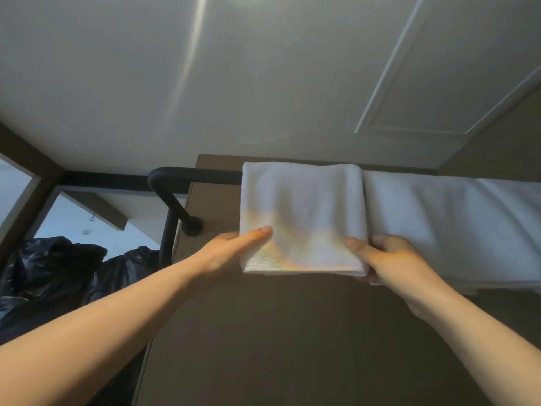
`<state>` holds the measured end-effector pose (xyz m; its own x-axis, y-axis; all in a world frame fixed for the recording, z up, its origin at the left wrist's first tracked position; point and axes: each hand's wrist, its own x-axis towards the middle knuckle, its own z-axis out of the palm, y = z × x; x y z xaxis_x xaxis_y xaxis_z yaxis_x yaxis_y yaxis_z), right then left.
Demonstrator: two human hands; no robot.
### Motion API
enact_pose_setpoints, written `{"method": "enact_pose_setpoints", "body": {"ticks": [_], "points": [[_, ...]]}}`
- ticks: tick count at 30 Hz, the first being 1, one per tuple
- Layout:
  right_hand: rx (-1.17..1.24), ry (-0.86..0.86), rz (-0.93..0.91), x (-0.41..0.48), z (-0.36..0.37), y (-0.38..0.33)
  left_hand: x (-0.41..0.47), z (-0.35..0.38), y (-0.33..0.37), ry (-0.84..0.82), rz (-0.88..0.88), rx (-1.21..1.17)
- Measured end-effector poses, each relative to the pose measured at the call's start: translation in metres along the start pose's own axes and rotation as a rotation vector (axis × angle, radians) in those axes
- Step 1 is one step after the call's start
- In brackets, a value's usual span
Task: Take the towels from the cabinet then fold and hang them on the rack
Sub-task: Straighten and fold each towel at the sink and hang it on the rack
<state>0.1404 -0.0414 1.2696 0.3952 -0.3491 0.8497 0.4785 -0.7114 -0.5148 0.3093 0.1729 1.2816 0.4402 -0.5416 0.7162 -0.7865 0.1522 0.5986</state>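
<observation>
Single view: head-worn, wide-angle. Faces forward at dark wall panel [292, 332], pitched up: ceiling [205, 68] fills upper part of frame. Close in: forearms enter from bottom corners, left hand [228, 253] and right hand [392, 259] meet at folded towel [304, 206] mid-frame, on black rack [187, 172]. Lower left edge catches black bags [58, 273].

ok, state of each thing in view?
small folded white towel: folded, draped over the bar, both lower corners held
larger white towel: draped over the bar, right of the small one
black metal rack bar: carries both towels, left end bare
left hand: pinches lower left corner
right hand: pinches lower right corner
black plastic bags: crumpled
</observation>
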Motion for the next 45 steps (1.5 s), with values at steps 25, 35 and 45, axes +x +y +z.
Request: {"method": "enact_pose_setpoints", "body": {"ticks": [25, 35, 45], "points": [[0.126, 0.058, -0.048, 0.013, 0.012, 0.047, -0.014, 0.011, -0.014, 0.086, 0.053, -0.233], [0.31, -0.026, 0.095, 0.007, 0.022, 0.051, -0.01, 0.01, -0.009, 0.045, 0.01, -0.383], [0.466, 0.024, 0.041, 0.0, 0.025, 0.048, -0.013, 0.001, -0.021, 0.187, 0.075, -0.06]]}}
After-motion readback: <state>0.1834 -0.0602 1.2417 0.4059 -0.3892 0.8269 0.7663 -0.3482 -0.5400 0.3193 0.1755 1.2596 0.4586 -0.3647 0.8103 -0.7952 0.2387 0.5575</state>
